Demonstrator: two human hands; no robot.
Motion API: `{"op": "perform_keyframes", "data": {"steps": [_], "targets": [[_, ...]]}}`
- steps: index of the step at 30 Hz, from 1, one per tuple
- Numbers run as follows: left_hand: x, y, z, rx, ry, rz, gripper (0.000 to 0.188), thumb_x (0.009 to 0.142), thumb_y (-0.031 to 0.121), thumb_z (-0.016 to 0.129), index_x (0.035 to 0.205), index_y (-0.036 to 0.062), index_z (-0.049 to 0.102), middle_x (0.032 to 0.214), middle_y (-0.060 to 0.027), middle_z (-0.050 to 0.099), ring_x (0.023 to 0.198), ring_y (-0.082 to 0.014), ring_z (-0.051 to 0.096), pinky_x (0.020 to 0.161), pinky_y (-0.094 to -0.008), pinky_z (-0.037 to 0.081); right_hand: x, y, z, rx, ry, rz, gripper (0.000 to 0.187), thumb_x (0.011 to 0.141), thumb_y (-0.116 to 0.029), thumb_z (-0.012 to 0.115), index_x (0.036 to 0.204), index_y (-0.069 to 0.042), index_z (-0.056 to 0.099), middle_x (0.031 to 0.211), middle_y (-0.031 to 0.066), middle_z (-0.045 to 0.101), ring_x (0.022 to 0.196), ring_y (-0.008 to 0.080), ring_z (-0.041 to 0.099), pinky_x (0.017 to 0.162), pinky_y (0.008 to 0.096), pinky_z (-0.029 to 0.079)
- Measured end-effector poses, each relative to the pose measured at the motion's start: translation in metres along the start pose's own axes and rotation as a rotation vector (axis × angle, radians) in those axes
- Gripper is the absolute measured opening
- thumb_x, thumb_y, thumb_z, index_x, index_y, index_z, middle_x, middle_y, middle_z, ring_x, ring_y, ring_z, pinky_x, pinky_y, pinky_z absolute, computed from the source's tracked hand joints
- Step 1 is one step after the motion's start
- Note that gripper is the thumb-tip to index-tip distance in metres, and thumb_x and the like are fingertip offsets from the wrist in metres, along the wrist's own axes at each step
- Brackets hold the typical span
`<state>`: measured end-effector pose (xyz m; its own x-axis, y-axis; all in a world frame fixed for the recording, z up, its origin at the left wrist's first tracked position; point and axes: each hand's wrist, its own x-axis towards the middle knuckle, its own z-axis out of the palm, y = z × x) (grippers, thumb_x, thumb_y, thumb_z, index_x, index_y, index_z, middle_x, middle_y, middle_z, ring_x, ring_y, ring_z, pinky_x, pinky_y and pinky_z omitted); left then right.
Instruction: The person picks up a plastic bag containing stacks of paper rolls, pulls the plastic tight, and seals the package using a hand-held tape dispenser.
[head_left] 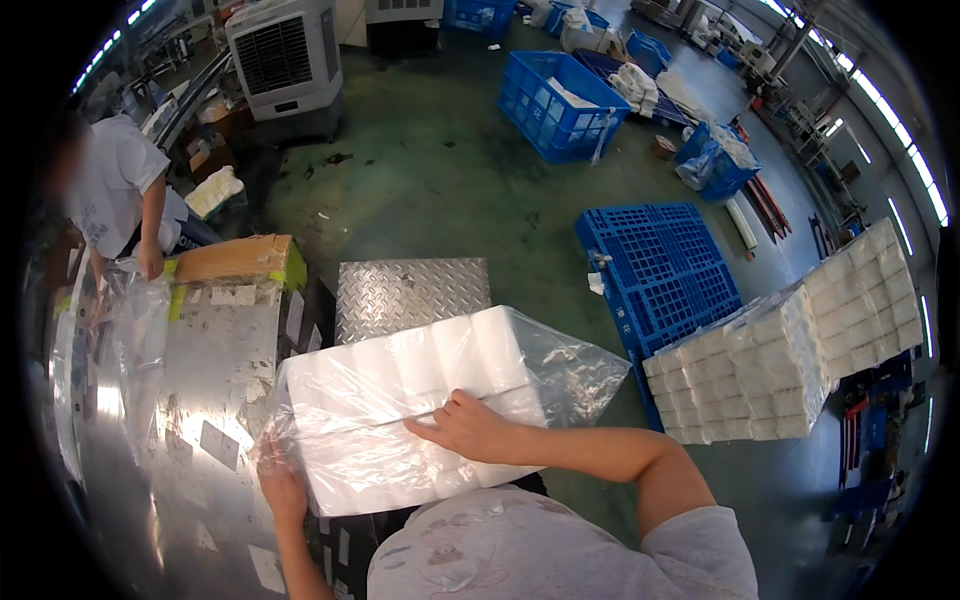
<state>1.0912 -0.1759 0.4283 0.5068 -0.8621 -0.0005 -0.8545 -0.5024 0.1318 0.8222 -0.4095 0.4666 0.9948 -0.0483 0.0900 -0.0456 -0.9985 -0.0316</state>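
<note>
A large pack of white rolls (410, 370) lies in front of my body inside a clear plastic bag (575, 375). It sits in two rows with a dark seam between them. The bag's loose end spreads out to the right. My left hand (283, 485) is at the pack's left end, closed on the film there, its fingertips partly hidden by the shiny plastic. On top of the pack, my right hand (468, 430) rests at the seam with its index finger stretched to the left and another digit apart from it.
A metal worktable (215, 370) runs along the left, where a co-worker (120, 190) handles clear film. Beyond the pack is a tread-plate surface (415, 295). Wrapped white packs (735, 375) are stacked at right beside a blue pallet (660, 265). Farther off stand a blue crate (555, 115) and an air cooler (285, 65).
</note>
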Motion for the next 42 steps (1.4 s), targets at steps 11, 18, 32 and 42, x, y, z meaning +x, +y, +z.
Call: {"op": "perform_keyframes", "data": {"steps": [11,18,32,42], "targets": [[0.05,0.11,-0.05,-0.189,0.331,0.104,0.036,0.083,0.01,0.054,0.117,-0.0019,0.049,0.128,-0.0219,0.043,0.12,-0.0349,0.039,0.1,-0.0451,0.028,0.0,-0.002,0.004,-0.031,0.002,-0.016,0.044,0.081,-0.012,0.046,0.125,-0.01,0.049,0.068,0.0026,0.057,0.063,0.0174,0.055,0.068,0.032,0.037],[0.062,0.084,0.016,-0.151,0.199,-0.144,0.05,0.089,0.022,0.043,0.134,0.0,0.033,0.141,-0.0225,0.027,0.131,-0.0346,0.026,0.104,-0.0506,0.017,0.017,-0.017,-0.005,0.287,0.046,0.154,0.041,0.082,-0.02,0.054,0.12,-0.005,0.05,0.086,0.0073,0.056,0.083,0.0201,0.054,0.075,0.0358,0.037],[0.068,0.014,0.056,-1.195,-0.074,-0.416,0.058,0.093,0.037,0.042,0.136,0.0,0.029,0.136,-0.0165,0.037,0.123,-0.0248,0.037,0.102,-0.0316,0.028,-0.073,0.063,0.016,0.65,0.049,1.257,0.071,0.089,-0.051,0.041,0.136,0.001,0.029,0.141,0.0192,0.029,0.133,0.0283,0.024,0.108,0.0459,0.011],[0.068,0.023,0.043,-1.673,-0.386,-0.603,0.063,0.089,0.045,0.048,0.129,-0.0027,0.04,0.121,-0.0099,0.05,0.105,-0.0179,0.049,0.092,-0.0294,0.037,-0.08,0.043,0.057,2.241,0.494,1.198,0.065,0.09,-0.052,0.039,0.129,-0.001,0.041,0.121,0.0166,0.053,0.106,0.0282,0.054,0.091,0.0382,0.044]]}}
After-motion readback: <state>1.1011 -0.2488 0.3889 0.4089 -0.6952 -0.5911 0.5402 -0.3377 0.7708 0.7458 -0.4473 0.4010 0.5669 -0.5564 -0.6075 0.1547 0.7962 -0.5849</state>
